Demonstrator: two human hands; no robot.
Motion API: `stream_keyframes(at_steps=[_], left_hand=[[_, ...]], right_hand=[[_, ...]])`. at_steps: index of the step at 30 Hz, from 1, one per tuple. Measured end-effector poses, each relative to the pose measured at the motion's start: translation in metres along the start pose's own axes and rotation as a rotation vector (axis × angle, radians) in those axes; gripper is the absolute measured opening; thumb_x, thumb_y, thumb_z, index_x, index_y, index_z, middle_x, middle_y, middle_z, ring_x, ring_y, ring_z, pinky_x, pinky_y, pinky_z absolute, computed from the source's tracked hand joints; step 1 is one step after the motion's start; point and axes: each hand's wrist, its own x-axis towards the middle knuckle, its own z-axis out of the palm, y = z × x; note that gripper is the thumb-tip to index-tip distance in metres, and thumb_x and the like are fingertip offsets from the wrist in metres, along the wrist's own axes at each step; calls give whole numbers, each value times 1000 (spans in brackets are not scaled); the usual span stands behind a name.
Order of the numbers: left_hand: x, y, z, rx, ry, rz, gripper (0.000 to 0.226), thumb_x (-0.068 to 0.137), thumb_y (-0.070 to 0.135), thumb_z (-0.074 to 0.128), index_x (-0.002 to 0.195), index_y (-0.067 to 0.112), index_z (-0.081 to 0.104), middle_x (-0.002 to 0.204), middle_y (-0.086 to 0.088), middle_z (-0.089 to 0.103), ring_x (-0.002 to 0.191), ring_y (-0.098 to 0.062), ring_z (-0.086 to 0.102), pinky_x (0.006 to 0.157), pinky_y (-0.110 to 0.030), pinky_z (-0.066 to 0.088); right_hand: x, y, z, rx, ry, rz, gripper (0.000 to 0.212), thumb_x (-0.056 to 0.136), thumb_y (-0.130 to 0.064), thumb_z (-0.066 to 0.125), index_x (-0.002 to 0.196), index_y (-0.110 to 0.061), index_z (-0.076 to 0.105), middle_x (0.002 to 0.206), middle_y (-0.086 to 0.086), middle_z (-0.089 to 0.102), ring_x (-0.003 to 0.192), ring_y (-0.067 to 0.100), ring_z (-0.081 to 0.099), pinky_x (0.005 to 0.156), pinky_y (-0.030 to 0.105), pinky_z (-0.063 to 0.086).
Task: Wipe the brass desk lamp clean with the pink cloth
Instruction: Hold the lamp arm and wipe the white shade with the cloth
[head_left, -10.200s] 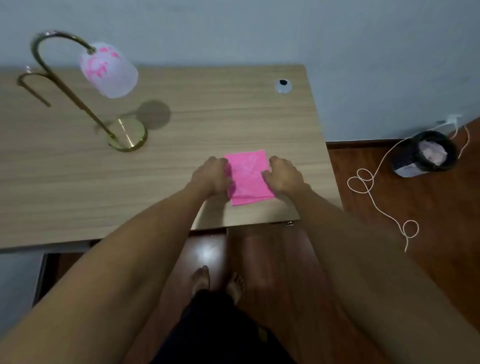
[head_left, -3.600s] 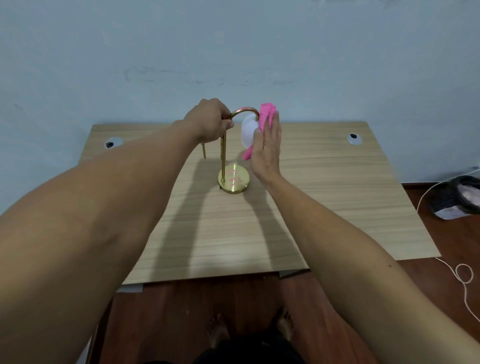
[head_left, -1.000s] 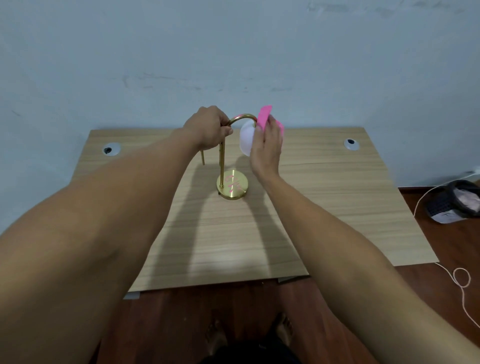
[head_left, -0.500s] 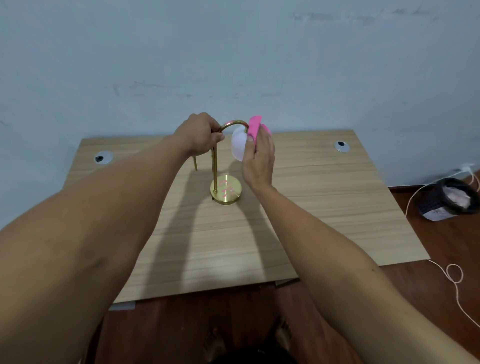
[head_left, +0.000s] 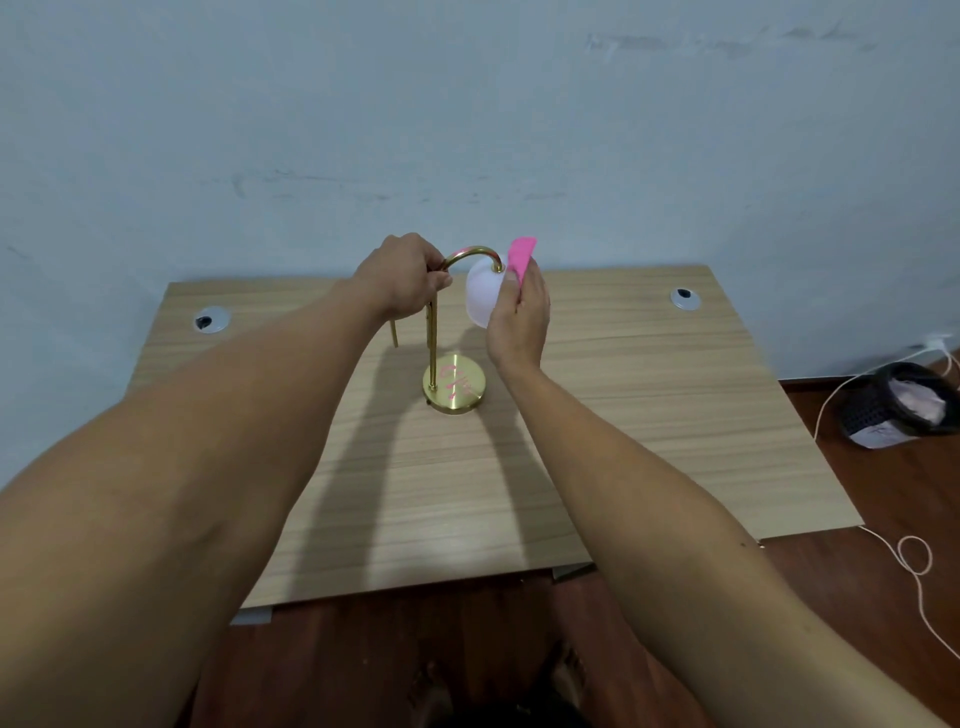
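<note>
The brass desk lamp (head_left: 454, 384) stands on the wooden desk (head_left: 649, 415), with a round base, an upright stem and a curved neck. Its white frosted shade (head_left: 480, 296) hangs from the arch. My left hand (head_left: 402, 275) grips the top of the neck at the left of the arch. My right hand (head_left: 519, 317) holds the pink cloth (head_left: 519, 257) against the right side of the shade. Most of the cloth is hidden behind my fingers; its top edge sticks up above them.
Two round cable grommets sit in the desk's far corners, one at the left (head_left: 211, 320) and one at the right (head_left: 684, 298). A dark bin (head_left: 901, 405) stands on the wooden floor at the right, with a white cord (head_left: 914, 561) lying near it.
My right hand with the cloth has slid slightly along the shade's right side. My left hand keeps its grip on the neck. The view has shifted a little.
</note>
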Motion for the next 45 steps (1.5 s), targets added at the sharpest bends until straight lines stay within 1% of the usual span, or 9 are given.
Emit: stream_keyframes(at_steps=[7,9,13,18,24,26,28,31,45], left_hand=[[-2,2,1,-3,1,-4,20,96,29,64,98,13,77,91,-13,74,94,-34,69,90,-47,57],[-2,2,1,5,2,-3,20,96,29,64,96,13,76,91,-14,74,94,-35,69,89,-47,57],[-3,1,0,5,1,-5,20,96,29,64,96,13,77,90,-13,74,93,-35,69,86,-46,57],[-2,2,-1,13,-7,-6,21,96,29,64,94,12,76,91,-15,73,93,-36,69,87,-48,58],[-3,3,0,1,-4,-9,21,96,29,64,95,12,76,92,-15,74,93,-35,70,89,-49,58],[-3,2,-1,1,-3,-8,21,96,28,64,95,11,76,92,-15,74,93,-36,70,88,-49,58],[-3,2,-1,0,-1,-6,21,96,28,64,96,11,76,92,-15,74,93,-35,70,88,-48,58],[-1,2,-1,7,-5,-1,21,97,28,64,100,11,77,94,-13,74,94,-33,70,89,-48,58],[0,0,-1,31,-9,30,25,96,28,63,92,7,76,88,-17,73,93,-36,68,85,-45,58]], right_hand=[[15,-11,-9,336,21,652,48,93,-38,36,123,-18,67,113,18,67,96,38,64,60,38,56],[2,-10,-2,245,61,528,51,96,-39,34,133,-18,63,124,15,67,110,38,64,80,48,60],[-16,-5,9,-133,8,-45,53,107,-22,37,160,-14,35,165,3,40,157,22,28,129,37,20],[5,-7,-2,-182,-83,-29,45,107,-29,37,148,-19,52,153,1,54,147,21,41,123,45,31],[11,-16,-11,146,-39,392,59,95,-49,30,133,-15,61,126,15,66,103,36,69,79,42,63],[-14,-7,-7,63,-51,202,51,105,-38,30,149,-19,46,142,13,57,110,42,68,76,37,63],[-37,11,-2,-123,-81,-40,52,111,-25,30,162,-16,26,167,10,32,152,36,37,118,50,42],[-54,28,-2,-469,-165,-287,56,111,-13,36,164,-9,17,174,12,12,162,33,4,131,53,12],[-10,-9,19,-1497,-416,-850,56,105,-23,33,155,1,37,160,20,41,153,38,30,131,53,12]])
